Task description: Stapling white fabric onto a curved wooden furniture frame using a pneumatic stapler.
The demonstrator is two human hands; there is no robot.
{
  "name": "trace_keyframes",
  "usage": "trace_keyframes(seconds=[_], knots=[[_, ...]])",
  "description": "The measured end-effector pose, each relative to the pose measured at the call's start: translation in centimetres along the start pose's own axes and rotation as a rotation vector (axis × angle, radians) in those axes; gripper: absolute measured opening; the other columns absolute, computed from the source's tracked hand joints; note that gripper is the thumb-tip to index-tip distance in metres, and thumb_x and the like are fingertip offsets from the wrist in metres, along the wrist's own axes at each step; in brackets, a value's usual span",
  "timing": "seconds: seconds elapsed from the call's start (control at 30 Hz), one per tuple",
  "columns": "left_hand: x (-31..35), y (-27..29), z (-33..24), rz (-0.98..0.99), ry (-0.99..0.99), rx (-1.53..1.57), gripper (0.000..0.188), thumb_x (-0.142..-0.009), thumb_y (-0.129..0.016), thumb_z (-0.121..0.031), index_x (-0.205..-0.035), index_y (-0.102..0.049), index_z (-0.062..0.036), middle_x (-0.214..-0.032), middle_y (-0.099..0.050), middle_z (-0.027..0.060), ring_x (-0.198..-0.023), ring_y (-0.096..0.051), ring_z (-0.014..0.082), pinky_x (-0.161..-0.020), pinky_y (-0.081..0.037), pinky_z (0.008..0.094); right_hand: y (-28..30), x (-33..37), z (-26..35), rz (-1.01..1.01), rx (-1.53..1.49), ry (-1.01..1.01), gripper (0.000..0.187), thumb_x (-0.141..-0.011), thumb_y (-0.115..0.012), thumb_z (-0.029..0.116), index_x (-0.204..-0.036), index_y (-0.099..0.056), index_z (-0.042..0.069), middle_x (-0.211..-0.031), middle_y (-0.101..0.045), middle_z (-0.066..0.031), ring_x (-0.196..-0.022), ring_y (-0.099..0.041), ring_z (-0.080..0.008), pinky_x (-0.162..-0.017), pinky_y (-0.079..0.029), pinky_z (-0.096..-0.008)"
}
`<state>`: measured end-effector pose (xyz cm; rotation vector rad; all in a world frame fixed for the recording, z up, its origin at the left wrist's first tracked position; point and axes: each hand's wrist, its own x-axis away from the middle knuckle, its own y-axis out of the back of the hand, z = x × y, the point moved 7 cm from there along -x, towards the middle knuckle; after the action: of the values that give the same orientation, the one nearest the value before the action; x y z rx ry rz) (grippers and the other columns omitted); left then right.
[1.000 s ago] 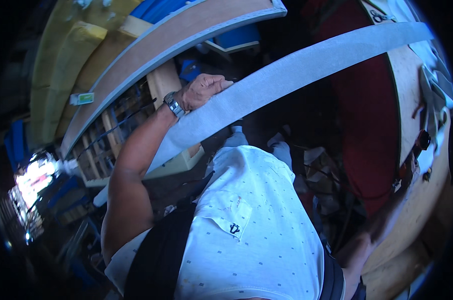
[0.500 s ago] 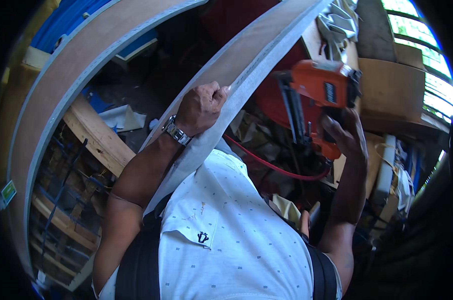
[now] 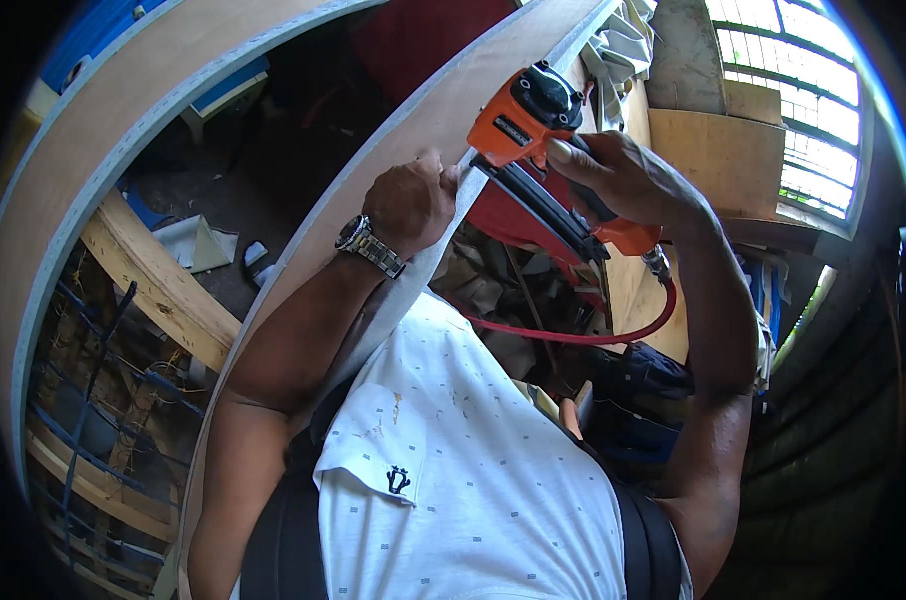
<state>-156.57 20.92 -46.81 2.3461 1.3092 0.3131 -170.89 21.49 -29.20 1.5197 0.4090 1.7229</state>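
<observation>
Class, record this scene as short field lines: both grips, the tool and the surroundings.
Left grip: curled closed at the edge of the grey-edged curved tan panel
Left wrist: silver metal watch
Right grip: closed around the handle of the orange-and-black power tool
Tool position: nose at the panel's edge, beside the left grip; contact unclear
Connection: red flexible hose at the tool's handle end
Surroundings: second grey-edged curved panel, pale wooden beam

White speckled shirt [image 3: 483, 460], metal wristwatch [image 3: 373, 248]

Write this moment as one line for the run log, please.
left hand: closed on edge of curved panel | right hand: grips orange air gun, nose at that edge, contact unclear | red hose: joined to gun
</observation>
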Motion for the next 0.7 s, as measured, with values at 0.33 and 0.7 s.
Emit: trace_keyframes(seconds=[0.33,0.7], knots=[[-34.5,-53.2,-7.1,0.056,0.092,-0.047,0.02,-0.097,-0.065,-0.019,-0.096,-0.051,-0.0042,-0.067,-0.065,0.0166,-0.061,-0.07,0.0299,-0.051,-0.055,0.035,9.9,-19.4,-60.7,0.12,0.104,0.042,0.08,-0.093,-0.034,0.077,-0.078,-0.067,0.005,-0.06,-0.066,-0.0058,-0.055,-0.07,-0.0163,-0.054,-0.062,-0.0347],[-74.9,-75.4,8.4,0.104,0.106,-0.032,0.027,-0.098,-0.061,-0.018,-0.111,-0.047,0.0016,-0.07,-0.069,0.0186,-0.064,-0.072,0.0324,-0.056,-0.059,0.0388,21.5,-57.3,-88.1,0.259,0.059,0.064,0.082,-0.093,-0.028,0.076,-0.069,-0.065,0.007,-0.056,-0.065,-0.0026,-0.051,-0.068,-0.0135,-0.057,-0.063,-0.0342]])
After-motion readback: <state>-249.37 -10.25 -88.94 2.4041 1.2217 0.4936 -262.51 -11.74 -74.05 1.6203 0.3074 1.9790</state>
